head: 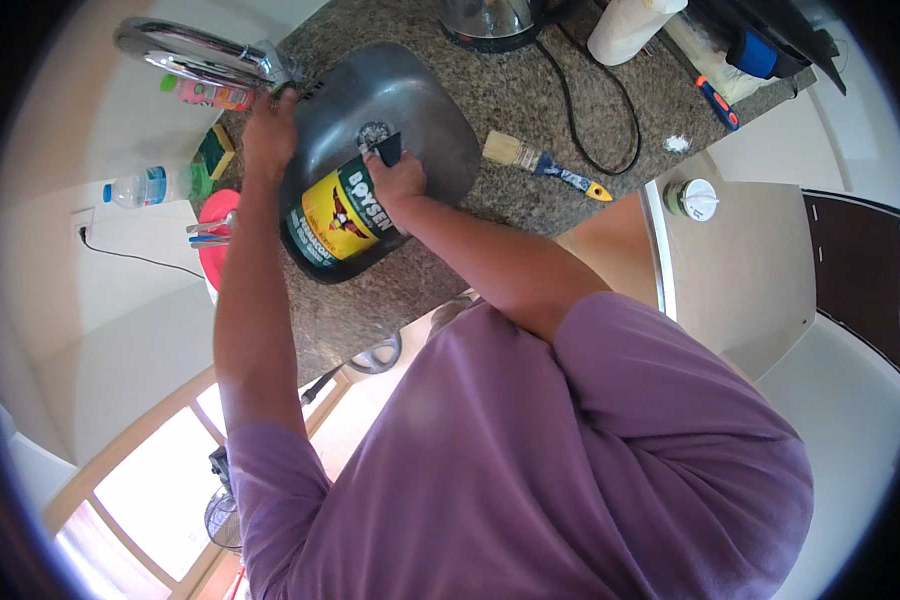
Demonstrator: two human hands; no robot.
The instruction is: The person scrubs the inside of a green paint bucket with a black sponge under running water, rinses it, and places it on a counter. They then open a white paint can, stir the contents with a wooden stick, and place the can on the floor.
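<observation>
My left hand (272, 127) is at the base of the chrome faucet (202, 54), its fingers around the handle area. Over the stainless steel sink (427, 97), my right hand (396, 178) grips a dark, flat-edged piece (390, 148), perhaps a putty knife blade; its handle is hidden. Beneath that hand, a Boysen paint container (341, 217) with a yellow and green label lies in the near part of the sink. The sink drain (375, 133) shows just beyond the fingers. A paintbrush (544, 165) with pale bristles lies on the granite counter, right of the sink.
An electric kettle (489, 22) and its black cord (570, 112) occupy the far counter, near a paper towel roll (630, 30). An orange-and-blue handled tool (717, 103) lies at right. Along the left wall are a sponge (216, 152), bottles and a red plate (214, 214) with cutlery.
</observation>
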